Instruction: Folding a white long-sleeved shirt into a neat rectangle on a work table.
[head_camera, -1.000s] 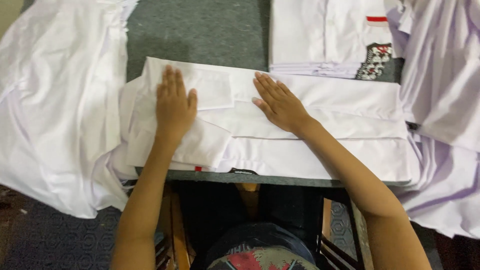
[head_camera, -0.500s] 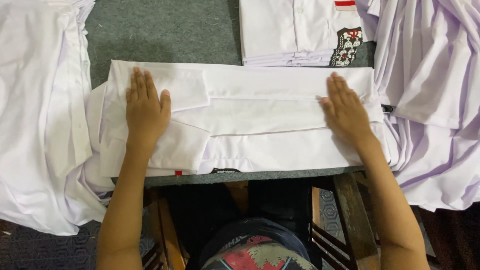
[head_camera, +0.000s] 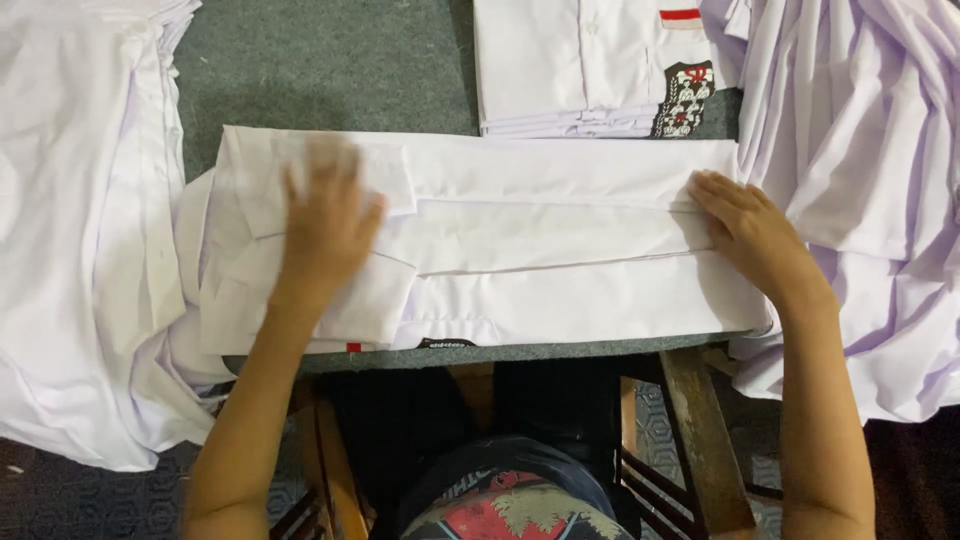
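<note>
Two hands flat on folded white shirt (head_camera: 560, 240), which lies lengthwise across grey table (head_camera: 330, 70). Head view: left hand (head_camera: 325, 225), blurred, palm down near shirt's collar end; right hand (head_camera: 750, 235), fingers spread, pins opposite end, keeping folds flat. Neither grasps anything. Stacked folded shirts (head_camera: 580, 65) beyond shirt; loose white garments (head_camera: 80, 250) either side.

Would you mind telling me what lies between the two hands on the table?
In the head view, only the folded white shirt spans between the left hand and the right hand; both rest flat on it, with nothing else lying on that stretch.
</note>
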